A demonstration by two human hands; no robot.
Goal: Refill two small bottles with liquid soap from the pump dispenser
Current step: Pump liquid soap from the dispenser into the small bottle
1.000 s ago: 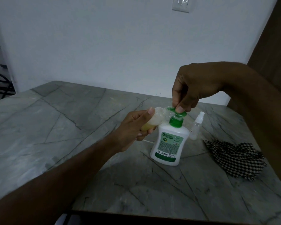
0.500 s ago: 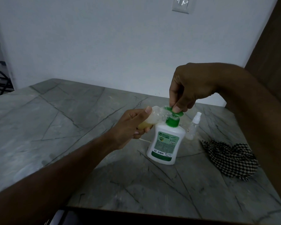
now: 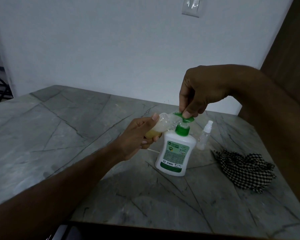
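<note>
Now the small bottle, gripped tilted by the left hand, points its mouth right under the pump head; right-hand fingers pinch that pump.

Tilted clear btl, part-full, at white dispenser spout.

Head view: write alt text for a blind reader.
A left hand holds a small bottle tilted at the green spout of a pump dispenser while the right hand presses the pump; a spray bottle stands behind.
</note>
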